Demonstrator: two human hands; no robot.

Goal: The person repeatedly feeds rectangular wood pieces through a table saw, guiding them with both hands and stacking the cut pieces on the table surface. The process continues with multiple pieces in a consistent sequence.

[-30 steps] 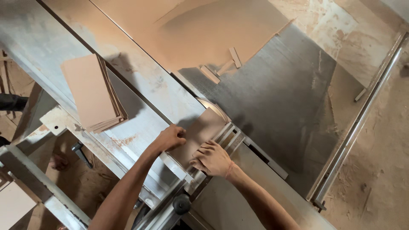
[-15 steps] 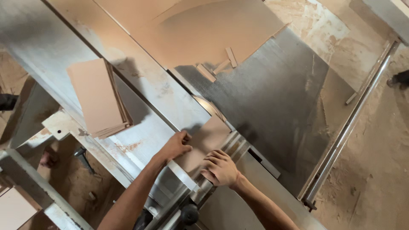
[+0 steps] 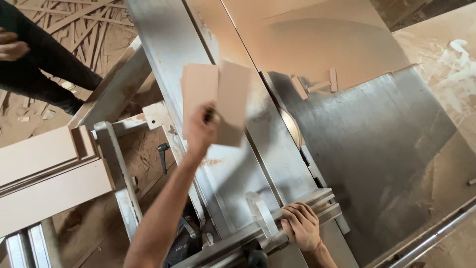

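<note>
Bench: grey steel saw bench dusted with sawdust, spreading right of both hands; a round blade guard sits in it between the two hands.
Sheet: large tan board lying on the far end of the bench, beyond the left hand, with small offcuts at its near edge.
Carriage: long sliding rail running under the left hand toward the right hand.
Planks: pale boards stacked well left of the left arm.
Fence: metal cross bar at the near end of the carriage, under the right hand.
Panel: small tan cut piece, off the bench, tilted and motion-blurred, in the left hand above the carriage; a second like piece shows just behind it, and whether it is held or lying there I cannot tell.
Left hand: grip clamped on the lower edge of the panel.
Right hand: fingers curled over the fence, grip closed on it.
Progress: judging by this, the cut on this piece looks done and the piece is lifted clear; setting it down remains, and the large sheet is uncut.
Bystander: another person's dark sleeve, far left, well apart.
</note>
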